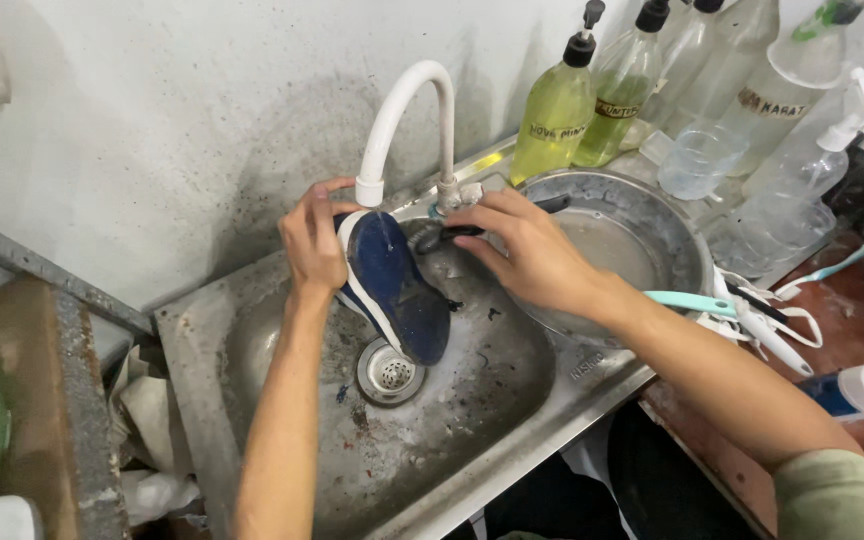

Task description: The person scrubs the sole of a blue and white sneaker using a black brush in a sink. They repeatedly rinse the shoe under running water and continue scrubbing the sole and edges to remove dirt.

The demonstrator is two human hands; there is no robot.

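Shoe (395, 290) hangs sole-up over the sink (252, 330) basin, long axis from back rim toward the drain (389, 372). Left hand (314, 240) pinches its heel end; right hand (532, 255) grips a dark brush (430, 237) against the upper end, under the faucet (402, 110).

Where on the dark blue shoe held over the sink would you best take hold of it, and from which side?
Grip the shoe at its upper end, from the left, as the left hand does. The sole faces up and slants toward the drain, leaving that end free while the right hand works.
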